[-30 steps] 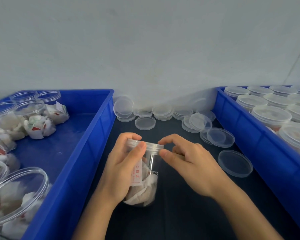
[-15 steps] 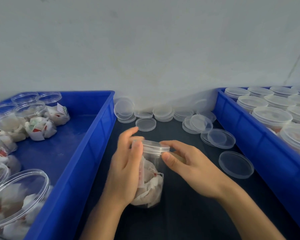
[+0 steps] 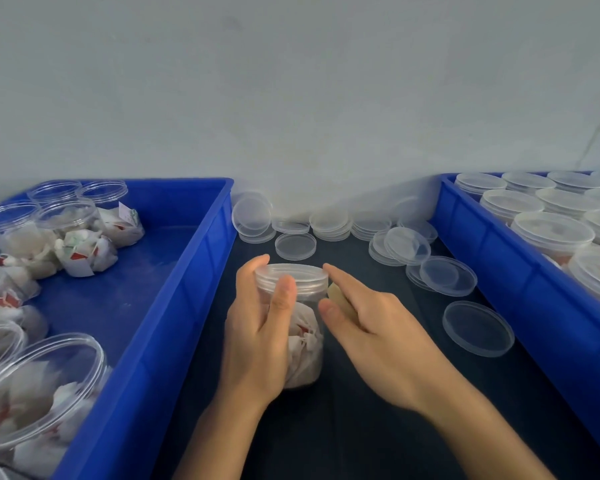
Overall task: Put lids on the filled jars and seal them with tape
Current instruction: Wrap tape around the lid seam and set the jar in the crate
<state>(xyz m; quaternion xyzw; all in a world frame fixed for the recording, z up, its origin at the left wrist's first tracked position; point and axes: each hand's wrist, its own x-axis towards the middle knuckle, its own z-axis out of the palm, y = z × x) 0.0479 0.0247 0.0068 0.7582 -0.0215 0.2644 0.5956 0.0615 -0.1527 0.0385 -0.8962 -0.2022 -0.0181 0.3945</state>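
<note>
Pale grey wall (image 3: 291,98) behind; dark tabletop (image 3: 378,427) running between two crates. Far left: blue plastic crate (image 3: 174,306) holding open clear plastic jars (image 3: 66,216) stuffed with white paper-wrapped packets, no lids on them. Centre: left hand (image 3: 257,334) wrapped round a clear plastic jar of white packets (image 3: 303,344), thumb up against its clear round lid (image 3: 291,277), fingers curled behind; the jar stands upright on the tabletop with lid seated. Just right of it, right hand (image 3: 371,327), index finger stretched to touch the lid's edge, thumb and curled fingers pinching a small tan strip of tape (image 3: 338,297) beside the jar wall. Behind and to the right: loose clear round lids (image 3: 329,225) stacked along the wall, one single lid (image 3: 478,329) lying flat nearer. Far right: second blue plastic crate (image 3: 520,289) packed with lidded clear jars (image 3: 551,232).
</note>
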